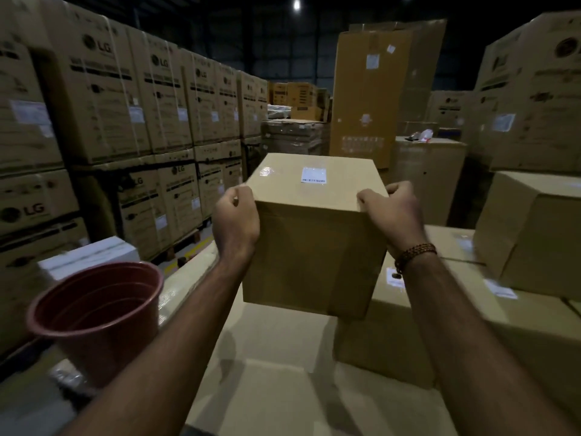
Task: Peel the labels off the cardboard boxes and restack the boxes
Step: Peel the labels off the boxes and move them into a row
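2 hands: left hand (236, 212) and right hand (391, 209) grip 1 box (314, 240); 1 label (313, 175) between them; 1 red bucket (97, 316) left of the grip.

Dim warehouse light is coming from ceiling lamps (296, 4) overhead. Glare is shining off tape on the held box (314, 234). Edges are bending outward and blurring, especially the red bucket (97, 313).

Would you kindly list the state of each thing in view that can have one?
Held box: lifted, taped shut, gripped at both top corners.
Label: stuck on the held box's top, unpeeled.
Left hand: gripping the box.
Right hand: gripping the box.
Red bucket: upright, open.
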Tool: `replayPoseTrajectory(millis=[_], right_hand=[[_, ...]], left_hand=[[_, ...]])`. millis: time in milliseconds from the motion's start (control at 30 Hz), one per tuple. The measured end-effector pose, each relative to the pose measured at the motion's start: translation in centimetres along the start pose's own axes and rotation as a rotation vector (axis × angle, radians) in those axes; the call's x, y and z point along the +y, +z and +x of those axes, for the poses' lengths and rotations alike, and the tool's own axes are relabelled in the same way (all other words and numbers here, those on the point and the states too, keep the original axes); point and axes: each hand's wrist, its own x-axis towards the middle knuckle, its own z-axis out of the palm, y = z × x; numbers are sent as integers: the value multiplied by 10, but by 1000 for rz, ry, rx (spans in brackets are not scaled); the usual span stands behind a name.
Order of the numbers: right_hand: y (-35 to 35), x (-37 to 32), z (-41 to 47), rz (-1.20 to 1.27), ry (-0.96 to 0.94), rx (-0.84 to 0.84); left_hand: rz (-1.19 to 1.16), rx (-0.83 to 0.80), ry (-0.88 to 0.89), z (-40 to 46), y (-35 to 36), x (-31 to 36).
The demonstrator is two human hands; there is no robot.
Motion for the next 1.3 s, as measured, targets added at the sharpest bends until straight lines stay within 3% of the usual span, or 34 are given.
replayPoseTrajectory(millis=[233,467,800,1133,1300], right_hand=[[72,4,-84,78,62,-31],[98,26,-140,15,114,-21],[96,96,-187,-42,143,-99],[98,152,-184,-149,155,-243],[97,172,-175,-213,143,-307]], left_hand=[[58,-47,-21,4,-108,-50],[163,-95,-91,-8,-158,-92],[195,-180,-191,-68,-174,-155],[279,-307,-266,-88,-163,-191],[286,-287,-297,-86,-154,-201]])
